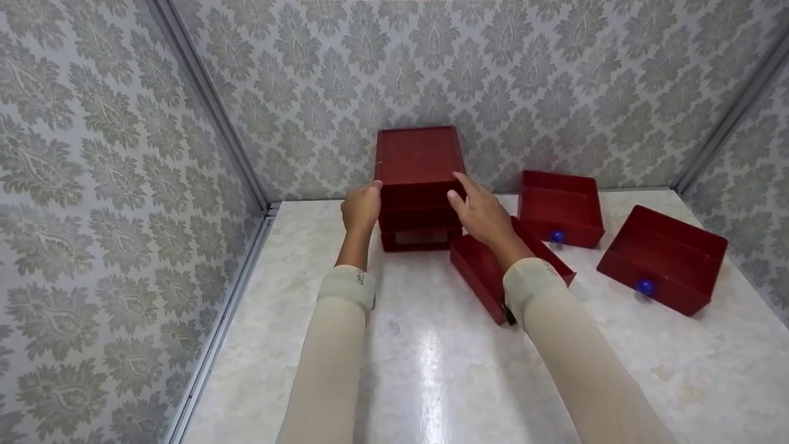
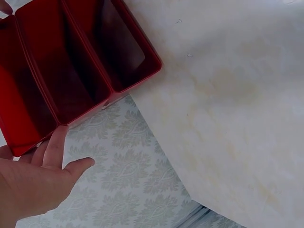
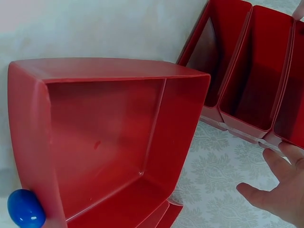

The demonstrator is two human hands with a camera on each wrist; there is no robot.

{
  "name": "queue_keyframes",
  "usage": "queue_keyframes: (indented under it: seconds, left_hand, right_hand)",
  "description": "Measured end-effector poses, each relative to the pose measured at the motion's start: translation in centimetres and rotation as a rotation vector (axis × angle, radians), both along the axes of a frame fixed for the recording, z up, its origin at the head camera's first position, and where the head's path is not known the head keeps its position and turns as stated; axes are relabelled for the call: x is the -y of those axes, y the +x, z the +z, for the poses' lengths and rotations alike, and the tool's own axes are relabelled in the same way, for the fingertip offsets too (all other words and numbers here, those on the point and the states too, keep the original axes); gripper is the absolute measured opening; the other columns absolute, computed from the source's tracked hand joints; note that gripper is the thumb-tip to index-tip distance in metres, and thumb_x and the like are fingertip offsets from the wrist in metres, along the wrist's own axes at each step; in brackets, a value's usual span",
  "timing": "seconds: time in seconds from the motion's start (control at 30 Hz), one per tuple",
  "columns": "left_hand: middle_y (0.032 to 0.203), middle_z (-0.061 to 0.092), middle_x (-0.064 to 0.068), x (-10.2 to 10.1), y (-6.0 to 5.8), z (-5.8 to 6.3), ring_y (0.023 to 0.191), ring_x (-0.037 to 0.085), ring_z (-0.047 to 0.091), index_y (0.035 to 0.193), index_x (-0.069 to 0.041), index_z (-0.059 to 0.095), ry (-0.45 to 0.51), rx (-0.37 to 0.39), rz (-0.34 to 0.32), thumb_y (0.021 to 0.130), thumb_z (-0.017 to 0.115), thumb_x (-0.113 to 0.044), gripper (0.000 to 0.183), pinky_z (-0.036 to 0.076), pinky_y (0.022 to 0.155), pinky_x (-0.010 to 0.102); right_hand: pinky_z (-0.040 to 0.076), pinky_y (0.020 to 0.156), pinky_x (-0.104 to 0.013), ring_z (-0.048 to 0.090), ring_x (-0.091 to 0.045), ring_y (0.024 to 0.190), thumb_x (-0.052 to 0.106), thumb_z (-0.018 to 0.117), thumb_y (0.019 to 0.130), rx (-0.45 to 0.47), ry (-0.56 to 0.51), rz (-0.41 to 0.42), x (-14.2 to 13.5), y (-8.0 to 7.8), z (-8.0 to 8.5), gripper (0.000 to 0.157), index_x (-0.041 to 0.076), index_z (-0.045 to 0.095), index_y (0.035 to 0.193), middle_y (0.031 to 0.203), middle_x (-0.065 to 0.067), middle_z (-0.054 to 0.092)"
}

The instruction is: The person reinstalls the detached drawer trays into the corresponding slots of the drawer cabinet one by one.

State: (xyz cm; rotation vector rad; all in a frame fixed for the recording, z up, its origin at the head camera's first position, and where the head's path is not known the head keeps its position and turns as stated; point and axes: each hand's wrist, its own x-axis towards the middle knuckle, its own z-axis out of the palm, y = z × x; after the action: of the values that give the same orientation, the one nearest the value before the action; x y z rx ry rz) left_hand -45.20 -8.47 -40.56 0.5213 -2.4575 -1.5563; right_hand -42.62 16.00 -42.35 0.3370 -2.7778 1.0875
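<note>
A red drawer case [image 1: 419, 155] with three open slots stands against the back wall. My left hand [image 1: 362, 208] touches its left side near the top, thumb at the front edge. In the left wrist view, the other fingers [image 2: 56, 147] lie along the side wall, one spread away. My right hand [image 1: 485, 213] is at the upper right side with extended fingers. In the right wrist view, its fingertips sit right at the case's edge. Below my right forearm lies a loose red drawer [image 1: 476, 271], partly hidden by the arm; its blue knob [image 3: 26, 209] shows in the right wrist view.
Two more red drawers lie on the marbled white table [image 1: 296, 345]: one drawer [image 1: 558, 203] near the back wall, another drawer [image 1: 669, 259] farther right, turned at an angle. Each bears a blue knob. Patterned wallpaper panels [image 1: 394, 68] enclose the table at the back and sides.
</note>
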Motion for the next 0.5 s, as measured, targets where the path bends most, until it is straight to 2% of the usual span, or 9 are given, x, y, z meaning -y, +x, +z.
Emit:
queue_keyframes:
  seconds: [0.2,0.43,0.5]
  left_hand:
    - [0.128,0.072,0.009,-0.34,0.17,0.08,0.123,0.033,0.063,0.111,-0.014,0.081,-0.046,-0.039,0.006,0.097,0.053,-0.052,0.049,0.049,0.102,0.049]
    - [0.130,0.071,0.010,-0.23,0.33,-0.14,0.124,0.034,0.062,0.107,-0.012,0.081,-0.072,-0.021,0.006,0.097,0.052,-0.052,0.050,0.049,0.102,0.049]
    - [0.127,0.072,0.011,-0.19,0.35,-0.20,0.122,0.034,0.063,0.102,-0.011,0.081,-0.063,-0.030,0.001,0.097,0.052,-0.052,0.051,0.049,0.101,0.049]
  right_hand:
    - [0.030,0.118,-0.063,0.040,-0.034,0.148,0.064,0.036,0.104,-0.021,-0.011,-0.015,-0.12,-0.18,0.17,0.064,0.037,0.025,0.162,0.167,-0.005,0.032]
    - [0.028,0.118,-0.065,0.033,-0.034,0.152,0.065,0.034,0.104,0.015,0.025,-0.002,-0.20,-0.31,-0.26,0.065,0.040,0.019,0.163,0.168,-0.005,0.029]
    - [0.026,0.118,-0.066,0.031,-0.035,0.153,0.065,0.034,0.104,0.024,0.037,0.011,-0.37,-0.38,-0.28,0.067,0.042,0.015,0.163,0.169,-0.005,0.026]
